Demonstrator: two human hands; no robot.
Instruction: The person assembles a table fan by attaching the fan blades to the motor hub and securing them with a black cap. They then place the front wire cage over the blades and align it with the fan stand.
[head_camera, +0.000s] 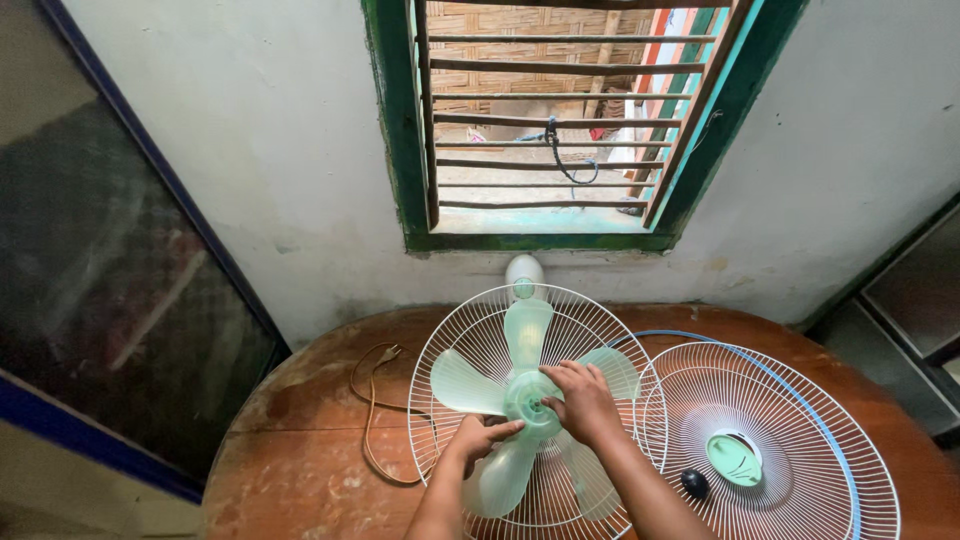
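Left hand (478, 437): fingers pinch a green fan blade (497, 475).
Right hand (582, 400): seemingly clenched on the hub (530, 398).
Worktop (300, 440): loose grille (768, 440) just beside.

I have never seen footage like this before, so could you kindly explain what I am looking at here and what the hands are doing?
This is one picture from a camera worn on a person's head, looking down at their own two bare hands. On a round wooden table lies an electric fan on its back, with its white rear grille under pale green blades. The left hand rests against a lower blade beside the hub; the right hand has its fingers on the hub. To the right lies the removed front grille with a blue rim, and a small black knob sits on it. A brown cord curls to the left. Behind is a barred window.
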